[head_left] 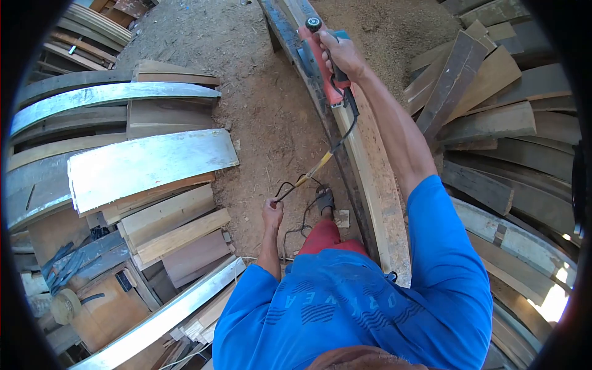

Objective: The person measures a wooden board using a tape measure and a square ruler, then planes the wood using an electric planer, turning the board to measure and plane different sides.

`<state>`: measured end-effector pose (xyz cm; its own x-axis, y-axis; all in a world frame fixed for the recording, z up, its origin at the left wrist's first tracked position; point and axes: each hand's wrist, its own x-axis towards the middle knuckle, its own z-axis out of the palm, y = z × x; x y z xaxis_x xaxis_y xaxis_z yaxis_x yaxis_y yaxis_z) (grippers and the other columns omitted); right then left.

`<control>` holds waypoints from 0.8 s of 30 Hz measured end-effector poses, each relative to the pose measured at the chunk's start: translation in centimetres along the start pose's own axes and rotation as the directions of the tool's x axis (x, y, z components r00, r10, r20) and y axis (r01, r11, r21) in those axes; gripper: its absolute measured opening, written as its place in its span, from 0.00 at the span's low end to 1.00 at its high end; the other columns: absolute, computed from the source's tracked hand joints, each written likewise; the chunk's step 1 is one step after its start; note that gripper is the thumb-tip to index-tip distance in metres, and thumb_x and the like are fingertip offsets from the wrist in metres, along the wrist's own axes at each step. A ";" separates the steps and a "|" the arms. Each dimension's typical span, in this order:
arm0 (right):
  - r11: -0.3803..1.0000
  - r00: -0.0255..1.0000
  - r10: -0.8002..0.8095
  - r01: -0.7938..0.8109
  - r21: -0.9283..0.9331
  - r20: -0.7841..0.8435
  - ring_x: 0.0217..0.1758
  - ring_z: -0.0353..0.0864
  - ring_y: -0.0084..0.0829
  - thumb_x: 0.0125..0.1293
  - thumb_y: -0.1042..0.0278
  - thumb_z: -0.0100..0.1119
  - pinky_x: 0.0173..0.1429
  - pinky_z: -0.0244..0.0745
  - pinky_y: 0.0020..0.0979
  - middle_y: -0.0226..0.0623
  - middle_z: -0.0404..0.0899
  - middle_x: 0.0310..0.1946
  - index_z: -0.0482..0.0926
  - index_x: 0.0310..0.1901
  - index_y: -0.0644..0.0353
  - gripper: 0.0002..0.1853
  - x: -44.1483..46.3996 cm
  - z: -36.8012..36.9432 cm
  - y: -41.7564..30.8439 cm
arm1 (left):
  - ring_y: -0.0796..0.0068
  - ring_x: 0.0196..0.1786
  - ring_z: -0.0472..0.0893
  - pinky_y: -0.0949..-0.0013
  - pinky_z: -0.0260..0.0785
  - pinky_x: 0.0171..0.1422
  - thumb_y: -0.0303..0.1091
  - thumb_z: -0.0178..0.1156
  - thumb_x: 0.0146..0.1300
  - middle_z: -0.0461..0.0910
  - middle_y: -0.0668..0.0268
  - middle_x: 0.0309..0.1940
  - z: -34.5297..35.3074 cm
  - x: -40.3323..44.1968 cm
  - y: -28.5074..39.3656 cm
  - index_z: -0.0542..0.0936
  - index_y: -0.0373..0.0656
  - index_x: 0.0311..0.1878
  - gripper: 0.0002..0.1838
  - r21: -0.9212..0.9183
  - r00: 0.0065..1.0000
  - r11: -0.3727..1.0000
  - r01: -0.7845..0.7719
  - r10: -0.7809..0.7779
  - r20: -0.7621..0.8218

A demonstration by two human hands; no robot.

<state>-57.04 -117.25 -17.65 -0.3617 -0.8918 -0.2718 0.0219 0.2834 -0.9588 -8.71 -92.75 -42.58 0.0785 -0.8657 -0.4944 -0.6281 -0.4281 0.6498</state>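
Observation:
My right hand (346, 57) is wrapped round the handle of a red electric hand planer (333, 92), which rests on a long wooden beam (364, 166). A round black knob sits at the planer's front end. From its back end runs a black power cord (353, 117), with a yellow-wrapped stretch in the middle. Down to the left, my left hand (272, 214) is closed on a loop of this cord, off the ground and beside the beam. The planer's underside is hidden against the wood.
Stacked boards (179, 216) and a pale, bright panel (154, 163) lie on the left. More planks (487, 123) are heaped on the right. Dirt ground (246, 123) shows between, and the cord trails near my sandalled foot (325, 200). Wood shavings (388, 24) cover ground beyond the beam.

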 end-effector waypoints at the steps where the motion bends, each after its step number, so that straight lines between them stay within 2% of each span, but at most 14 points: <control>1: 0.999 1.000 0.004 -0.004 0.036 0.015 0.22 0.74 0.18 0.78 0.48 0.52 0.26 0.70 0.25 0.24 0.75 0.24 0.81 0.44 0.58 0.19 -1.6 -0.1 -0.4 | 0.71 0.39 0.83 0.65 0.75 0.46 0.40 0.68 0.61 0.84 0.62 0.34 0.1 -0.2 0.2 0.82 0.41 0.45 0.15 0.015 1.000 1.000 -0.001 0.000 0.019; 2: 0.997 0.999 0.011 -0.013 0.074 0.030 0.22 0.73 0.17 0.79 0.50 0.52 0.25 0.70 0.24 0.23 0.74 0.25 0.80 0.46 0.58 0.18 -3.6 -0.1 -0.5 | 0.71 0.40 0.83 0.65 0.75 0.46 0.39 0.67 0.61 0.85 0.62 0.34 0.0 -0.5 0.3 0.82 0.41 0.45 0.14 0.037 0.998 0.999 0.008 -0.010 0.058; 4: 0.991 1.000 0.023 -0.022 0.133 -0.008 0.21 0.73 0.17 0.78 0.51 0.53 0.24 0.68 0.26 0.23 0.75 0.23 0.81 0.40 0.58 0.18 -8.6 0.0 0.2 | 0.71 0.40 0.83 0.65 0.75 0.47 0.38 0.66 0.60 0.85 0.61 0.35 -0.2 -1.4 -0.8 0.81 0.41 0.44 0.13 0.085 0.990 0.996 0.025 -0.037 0.134; 6: 0.994 0.993 0.111 -0.111 0.020 -0.024 0.20 0.71 0.17 0.78 0.51 0.53 0.24 0.66 0.27 0.24 0.74 0.21 0.80 0.34 0.57 0.19 -15.4 -0.9 1.3 | 0.68 0.40 0.83 0.64 0.75 0.47 0.36 0.65 0.59 0.85 0.58 0.35 0.2 -2.5 -2.5 0.81 0.41 0.44 0.12 0.128 0.982 0.992 0.019 -0.043 0.182; 7: 0.990 0.996 0.086 -0.088 -0.111 -0.018 0.18 0.70 0.18 0.77 0.53 0.52 0.23 0.64 0.29 0.25 0.74 0.19 0.77 0.29 0.56 0.20 -18.9 -1.7 3.0 | 0.67 0.40 0.84 0.64 0.76 0.47 0.35 0.64 0.58 0.85 0.57 0.35 0.4 -3.0 -3.3 0.80 0.41 0.44 0.12 0.152 0.977 0.988 0.016 -0.047 0.206; 8: 0.963 0.998 0.007 0.008 -0.270 0.057 0.23 0.76 0.25 0.75 0.50 0.53 0.28 0.70 0.35 0.32 0.75 0.21 0.79 0.37 0.61 0.20 -22.4 -2.9 5.4 | 0.65 0.40 0.84 0.63 0.76 0.47 0.34 0.63 0.58 0.85 0.56 0.34 0.6 -3.5 -3.8 0.80 0.40 0.44 0.12 0.194 0.973 0.981 0.003 -0.048 0.227; 9: 0.965 0.991 0.136 -0.132 -0.227 -0.001 0.25 0.78 0.29 0.72 0.51 0.53 0.31 0.72 0.38 0.37 0.77 0.22 0.79 0.43 0.63 0.19 -27.1 -2.8 5.7 | 0.62 0.40 0.84 0.62 0.76 0.47 0.34 0.62 0.57 0.85 0.55 0.34 0.9 -4.1 -4.1 0.80 0.40 0.44 0.12 0.236 0.968 0.972 -0.012 -0.048 0.248; 10: 0.947 0.990 0.137 -0.127 -0.294 0.013 0.25 0.78 0.30 0.72 0.51 0.52 0.33 0.74 0.38 0.38 0.77 0.23 0.79 0.48 0.63 0.20 -31.4 -3.5 7.5 | 0.60 0.40 0.85 0.61 0.76 0.47 0.33 0.62 0.57 0.85 0.53 0.34 1.4 -4.8 -4.4 0.80 0.40 0.44 0.12 0.278 0.962 0.960 -0.027 -0.051 0.270; 11: 0.958 0.986 0.166 -0.163 -0.238 -0.008 0.26 0.79 0.31 0.71 0.50 0.54 0.34 0.74 0.38 0.38 0.77 0.22 0.79 0.47 0.64 0.22 -35.6 -3.6 6.7 | 0.56 0.39 0.85 0.59 0.77 0.46 0.34 0.62 0.57 0.85 0.51 0.34 1.5 -5.8 -3.8 0.80 0.41 0.44 0.12 0.337 0.954 0.938 -0.079 -0.026 0.298; 14: 0.971 0.978 0.207 -0.210 -0.116 -0.041 0.24 0.78 0.28 0.71 0.44 0.56 0.31 0.74 0.36 0.35 0.77 0.21 0.78 0.45 0.66 0.26 -43.9 -4.3 10.2 | 0.55 0.40 0.86 0.57 0.77 0.46 0.35 0.63 0.57 0.85 0.50 0.34 3.0 -7.3 -3.0 0.81 0.41 0.44 0.13 0.343 0.915 0.931 -0.128 -0.023 0.403; 17: 0.955 0.959 0.272 -0.278 -0.100 -0.074 0.22 0.76 0.24 0.72 0.38 0.56 0.28 0.72 0.34 0.33 0.77 0.21 0.78 0.43 0.66 0.30 -45.5 -4.1 10.5 | 0.55 0.38 0.86 0.56 0.76 0.44 0.36 0.65 0.57 0.85 0.50 0.34 4.6 -7.1 -2.8 0.79 0.41 0.45 0.14 0.327 0.905 0.936 -0.129 -0.024 0.424; 20: 0.963 0.960 0.258 -0.264 -0.045 -0.110 0.23 0.77 0.27 0.72 0.41 0.57 0.30 0.73 0.35 0.34 0.77 0.21 0.78 0.42 0.66 0.27 -41.2 -3.1 8.8 | 0.54 0.39 0.86 0.55 0.76 0.45 0.36 0.65 0.57 0.85 0.50 0.34 5.7 -5.9 -3.2 0.79 0.40 0.46 0.16 0.288 0.912 0.942 -0.173 0.043 0.408; 22: 0.975 0.987 0.099 -0.123 -0.187 -0.128 0.25 0.79 0.31 0.72 0.45 0.57 0.34 0.74 0.37 0.36 0.77 0.21 0.78 0.43 0.67 0.25 -36.8 -2.7 8.8 | 0.53 0.39 0.86 0.55 0.77 0.46 0.36 0.65 0.57 0.85 0.50 0.34 5.5 -5.2 -3.1 0.79 0.40 0.47 0.16 0.272 0.919 0.944 -0.185 0.068 0.388; 24: 0.971 0.983 0.140 -0.160 -0.180 -0.117 0.27 0.80 0.35 0.72 0.47 0.55 0.36 0.75 0.39 0.39 0.78 0.22 0.78 0.43 0.66 0.24 -32.1 -2.0 6.5 | 0.52 0.40 0.86 0.55 0.77 0.47 0.36 0.64 0.57 0.86 0.50 0.35 4.5 -5.0 -2.1 0.80 0.40 0.47 0.16 0.255 0.928 0.955 -0.153 0.050 0.368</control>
<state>-47.14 -86.13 -15.03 -0.4615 -0.7959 -0.3918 -0.0885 0.4808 -0.8723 -11.26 -86.39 -44.12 -0.2436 -0.7299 -0.6387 -0.8090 -0.2104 0.5489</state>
